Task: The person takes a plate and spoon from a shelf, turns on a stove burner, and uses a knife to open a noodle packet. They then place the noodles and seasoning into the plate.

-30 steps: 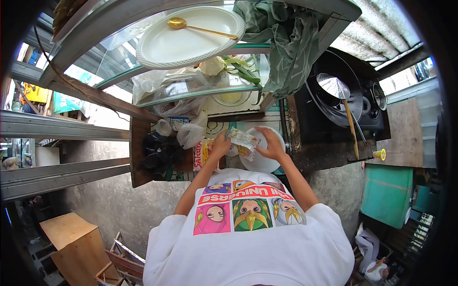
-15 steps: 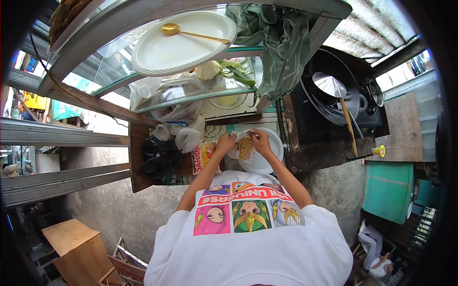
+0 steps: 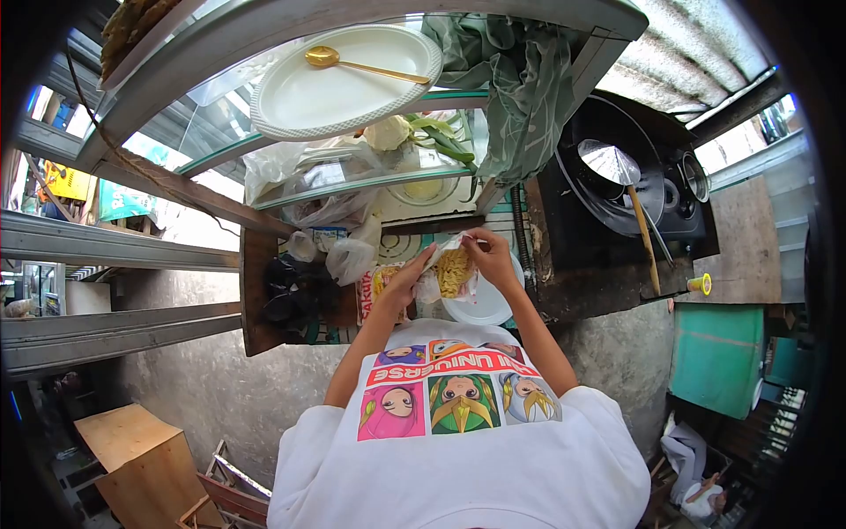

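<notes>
Both hands hold an opened clear packet, with a block of dry noodles [image 3: 453, 271] showing inside it. My left hand [image 3: 411, 275] is closed on the packet's left side. On the upper right edge of the packet, my right hand [image 3: 489, 253] pinches the wrapper. A white plate [image 3: 493, 307] lies under and to the right of the packet. Left of my left hand, a red and yellow printed noodle pack [image 3: 367, 295] rests on the counter, partly covered by that hand.
A glass shelf above carries a white oval plate [image 3: 308, 101] with a golden spoon [image 3: 379, 70]. Vegetables [image 3: 432, 137] and plastic bags [image 3: 348, 260] sit beyond my hands. On the right are a wok [image 3: 608, 207], a wooden-handled ladle [image 3: 645, 238] and a stove. A person [image 3: 692, 467] is at lower right.
The packet with the noodle block is raised toward me and turned, showing more of the block. My left hand has moved nearer to me and lies along its side.
</notes>
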Demonstrator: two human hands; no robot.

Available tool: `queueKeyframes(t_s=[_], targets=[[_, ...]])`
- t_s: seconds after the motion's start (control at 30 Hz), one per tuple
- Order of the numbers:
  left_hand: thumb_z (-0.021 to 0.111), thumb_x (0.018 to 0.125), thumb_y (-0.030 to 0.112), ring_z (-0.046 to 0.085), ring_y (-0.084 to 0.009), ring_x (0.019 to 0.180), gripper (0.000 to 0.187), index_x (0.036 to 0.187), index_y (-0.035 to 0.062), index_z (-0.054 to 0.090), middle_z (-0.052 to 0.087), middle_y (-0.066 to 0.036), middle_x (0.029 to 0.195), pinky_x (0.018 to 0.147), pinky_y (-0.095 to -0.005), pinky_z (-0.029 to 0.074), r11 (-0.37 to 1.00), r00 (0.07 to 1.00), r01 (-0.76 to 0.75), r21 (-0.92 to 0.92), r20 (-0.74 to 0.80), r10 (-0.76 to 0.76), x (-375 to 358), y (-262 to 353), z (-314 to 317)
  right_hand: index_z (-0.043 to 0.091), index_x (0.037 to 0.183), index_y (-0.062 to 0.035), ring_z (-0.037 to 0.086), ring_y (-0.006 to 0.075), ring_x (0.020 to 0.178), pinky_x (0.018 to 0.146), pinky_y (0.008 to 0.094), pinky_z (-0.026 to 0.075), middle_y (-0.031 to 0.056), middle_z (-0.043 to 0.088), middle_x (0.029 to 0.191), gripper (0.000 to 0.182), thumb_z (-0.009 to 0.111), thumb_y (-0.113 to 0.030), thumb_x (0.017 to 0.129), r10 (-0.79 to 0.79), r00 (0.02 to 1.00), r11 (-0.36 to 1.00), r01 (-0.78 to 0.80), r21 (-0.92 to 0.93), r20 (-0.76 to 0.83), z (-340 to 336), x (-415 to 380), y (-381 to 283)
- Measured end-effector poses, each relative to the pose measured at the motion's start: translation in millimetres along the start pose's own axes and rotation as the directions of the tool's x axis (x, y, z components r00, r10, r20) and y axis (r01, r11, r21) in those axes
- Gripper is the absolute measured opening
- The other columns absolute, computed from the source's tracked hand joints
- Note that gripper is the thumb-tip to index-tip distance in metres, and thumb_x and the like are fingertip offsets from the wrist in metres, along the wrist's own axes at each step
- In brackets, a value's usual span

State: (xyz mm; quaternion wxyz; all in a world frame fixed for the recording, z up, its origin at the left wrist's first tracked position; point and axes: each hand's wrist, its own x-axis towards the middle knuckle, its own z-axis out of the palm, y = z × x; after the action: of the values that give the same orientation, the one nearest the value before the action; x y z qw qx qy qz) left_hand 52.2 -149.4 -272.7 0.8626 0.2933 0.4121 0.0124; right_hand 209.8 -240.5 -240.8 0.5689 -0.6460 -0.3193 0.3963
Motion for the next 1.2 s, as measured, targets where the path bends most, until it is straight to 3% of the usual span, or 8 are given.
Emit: queueKeyframes(t_s=[0.23, 0.53, 0.63, 0.77, 0.83, 0.93, 1.07, 1.2], targets=[[0.038, 0.094, 0.041, 0.059, -0.0201, 0.098, 0.048, 0.124, 0.0046, 0.044, 0.055, -0.01, 0.116, 0.084, -0.0309, 0.05, 0.984, 0.982, -0.073, -0.163, 0.161, 0.099, 3.8, -16.6, -3.0, 0.064, 0.084, 0.0004, 0.053, 0.0154, 0.055, 0.05, 0.0263, 0.042, 0.0094, 0.056, 0.068, 0.009, 0.064, -0.006, 0.078, -0.367, 0.93, 0.869, 0.334, -0.366, -0.025, -5.4, -5.3, -4.5], [0.034, 0.092, 0.048, 0.061, -0.0208, 0.096, 0.052, 0.123, 0.0085, 0.046, 0.057, -0.008, 0.114, 0.081, -0.0343, 0.051, 0.947, 0.953, -0.072, -0.314, 0.259, 0.159, 1.4, -33.5, 1.4, 0.063, 0.088, 0.0001, 0.054, 0.0151, 0.056, 0.049, 0.0251, 0.04, 0.0078, 0.055, 0.069, 0.01, 0.058, 0.001, 0.079, -0.403, 0.915, 0.842, 0.374, -0.388, 0.009, 7.5, -27.8, -5.4], [0.032, 0.091, 0.052, 0.06, -0.0207, 0.096, 0.054, 0.122, 0.0104, 0.047, 0.058, -0.007, 0.112, 0.081, -0.0352, 0.051, 0.919, 0.878, -0.045, -0.392, 0.424, 0.223, 0.6, -43.4, -3.9, 0.062, 0.089, -0.0007, 0.053, 0.0123, 0.056, 0.049, 0.0249, 0.04, 0.006, 0.057, 0.073, 0.01, 0.056, 0.001, 0.081, -0.402, 0.915, 0.868, 0.371, -0.33, -0.028, 15.1, -32.6, -1.4], [0.03, 0.089, 0.056, 0.06, -0.0207, 0.097, 0.059, 0.124, 0.0113, 0.046, 0.058, -0.007, 0.113, 0.081, -0.0358, 0.051, 0.934, 0.922, -0.081, -0.348, 0.329, 0.202, -5.0, -44.9, 5.6, 0.06, 0.094, -0.0002, 0.051, 0.0082, 0.057, 0.047, 0.0238, 0.039, 0.0035, 0.059, 0.078, 0.012, 0.056, -0.002, 0.083, -0.321, 0.943, 0.93, 0.296, -0.216, -0.087, 17.5, -41.8, -5.2], [0.028, 0.089, 0.057, 0.059, -0.0204, 0.099, 0.061, 0.126, 0.0108, 0.044, 0.056, -0.007, 0.115, 0.084, -0.0353, 0.05, 0.935, 0.964, -0.168, -0.311, 0.145, 0.222, -10.1, -41.8, 10.7, 0.057, 0.101, 0.0014, 0.051, 0.0056, 0.059, 0.048, 0.0207, 0.041, 0.0022, 0.06, 0.08, 0.018, 0.056, -0.005, 0.084, 0.105, 0.993, 0.989, -0.1, 0.113, -0.046, 11.9, -48.1, -13.7], [0.04, 0.09, 0.047, 0.06, -0.0198, 0.095, 0.049, 0.12, 0.0088, 0.048, 0.058, -0.007, 0.111, 0.079, -0.0327, 0.051, 0.916, 0.947, -0.186, -0.356, 0.182, 0.264, -19.0, -38.4, 14.0, 0.054, 0.104, 0.0026, 0.055, 0.006, 0.062, 0.052, 0.019, 0.043, 0.0029, 0.061, 0.08, 0.023, 0.057, -0.008, 0.085, 0.175, 0.982, 0.973, -0.184, 0.143, 0.067, 6.3, -58.1, -18.7], [0.038, 0.091, 0.049, 0.06, -0.0197, 0.095, 0.051, 0.12, 0.0083, 0.047, 0.057, -0.007, 0.111, 0.079, -0.0319, 0.051, 0.888, 0.967, -0.178, -0.424, 0.094, 0.238, -20.5, -47.7, 17.9, 0.056, 0.102, 0.0028, 0.058, 0.0066, 0.067, 0.059, 0.0201, 0.047, 0.0035, 0.062, 0.081, 0.021, 0.058, -0.008, 0.084, 0.125, 0.991, 0.98, -0.131, 0.152, 0.047, 12.8, -64.0, 3.5], [0.036, 0.089, 0.053, 0.059, -0.0195, 0.095, 0.053, 0.121, 0.0113, 0.046, 0.057, -0.006, 0.111, 0.078, -0.0342, 0.052, 0.841, 0.94, -0.139, -0.523, 0.199, 0.278, -21.4, -63.6, 13.6, 0.06, 0.091, 0.0029, 0.053, 0.0063, 0.059, 0.052, 0.0228, 0.043, 0.0052, 0.061, 0.069, 0.017, 0.06, -0.009, 0.08, -0.054, 0.999, 0.992, 0.052, -0.119, -0.009, 18.5, -72.7, 18.3]])
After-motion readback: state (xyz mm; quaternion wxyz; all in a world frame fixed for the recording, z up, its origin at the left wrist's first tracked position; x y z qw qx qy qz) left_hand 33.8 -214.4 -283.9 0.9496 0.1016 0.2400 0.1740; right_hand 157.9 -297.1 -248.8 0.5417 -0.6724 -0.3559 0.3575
